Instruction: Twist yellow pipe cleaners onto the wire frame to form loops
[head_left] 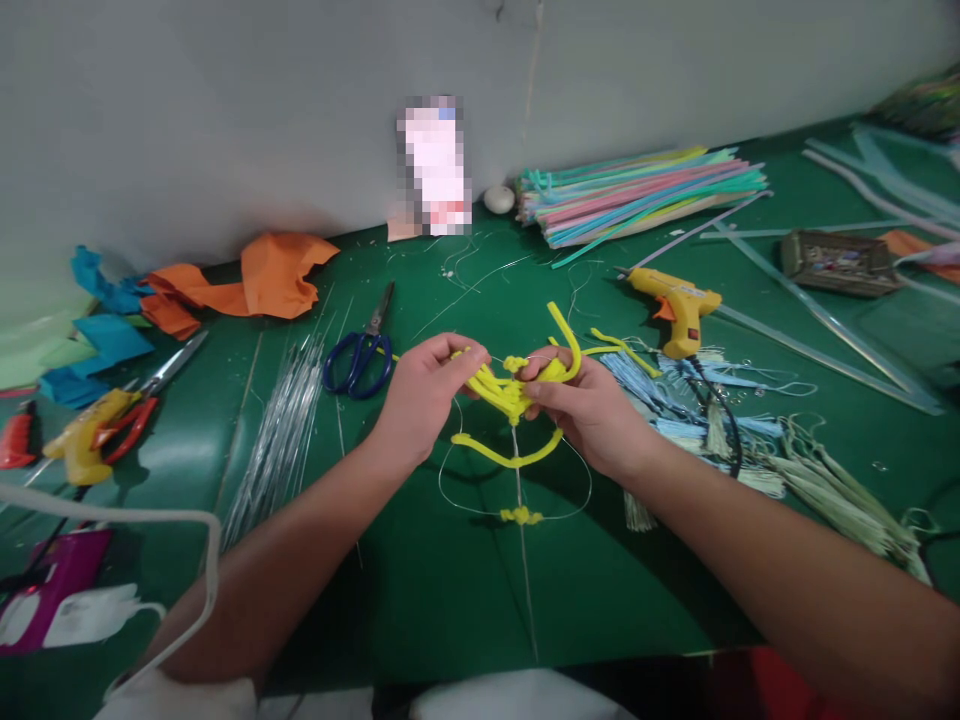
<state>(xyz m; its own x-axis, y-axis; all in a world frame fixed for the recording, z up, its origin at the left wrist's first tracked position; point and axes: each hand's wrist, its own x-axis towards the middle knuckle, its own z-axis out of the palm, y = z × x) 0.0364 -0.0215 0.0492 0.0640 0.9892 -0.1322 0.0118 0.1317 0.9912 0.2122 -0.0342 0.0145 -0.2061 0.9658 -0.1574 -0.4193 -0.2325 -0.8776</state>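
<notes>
Yellow pipe cleaners (513, 402), bent and twisted together, are held between my two hands above the green table. My left hand (429, 385) pinches their left side with thumb and fingers. On the other side, my right hand (589, 405) is closed on the right part, where one stem curls upward. A thin wire stem (527, 585) runs down from the bunch toward me. Lower on it sits a small yellow knot (520, 515), with a thin wire loop (442, 490) around it. One curved yellow piece (506, 460) hangs below my hands.
Blue-handled scissors (358, 362) and a bundle of wires (277, 430) lie left. A yellow glue gun (679, 305) and blue tassels (720, 430) are right. Colourful pipe cleaners (637, 195) lie at the back beside a blurred phone (435, 165). A white cable (212, 560) crosses near my left forearm.
</notes>
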